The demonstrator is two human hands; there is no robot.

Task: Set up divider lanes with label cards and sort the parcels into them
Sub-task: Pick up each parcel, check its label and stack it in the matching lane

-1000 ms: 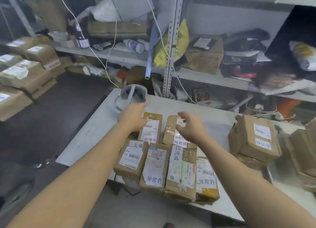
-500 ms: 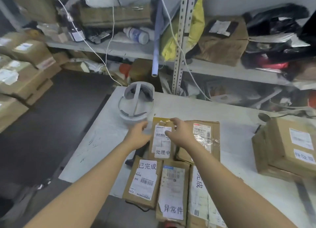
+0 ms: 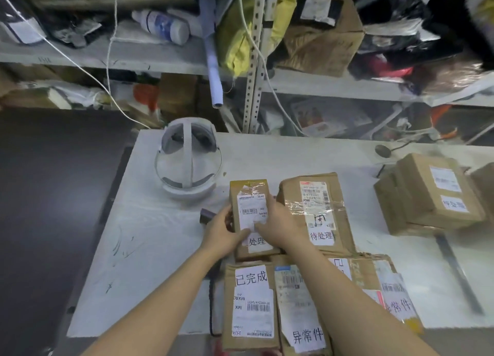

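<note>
Both hands are on one narrow brown cardboard parcel (image 3: 250, 216) lying near the middle of the white surface (image 3: 149, 238). The left hand (image 3: 223, 234) curls around the parcel's left edge, thumb pressed on its white shipping label, fingers tucked at the side. The right hand (image 3: 278, 226) lies over the parcel's right edge with fingers bent, fingertips pressing the same label; it grips the parcel rather than lying flat. Below the barcode, a white label card on this parcel shows "处理"; whatever follows is covered by the right wrist.

Just to its right lies a wider brown taped parcel (image 3: 315, 211) whose card reads "待处理". Nearer the person, touching the held parcel's lower end, a brown box (image 3: 250, 305) carries a card reading "已完成" above a shipping label marked "MX". Beside it a parcel (image 3: 302, 310) bears "异常件", and a further one at the right (image 3: 393, 297) shows "常件" on a tilted card. A stack of brown boxes (image 3: 430, 192) sits well apart at the right; its writing is too blurred to read. A white headset (image 3: 188, 163) rests at the back left.
</note>
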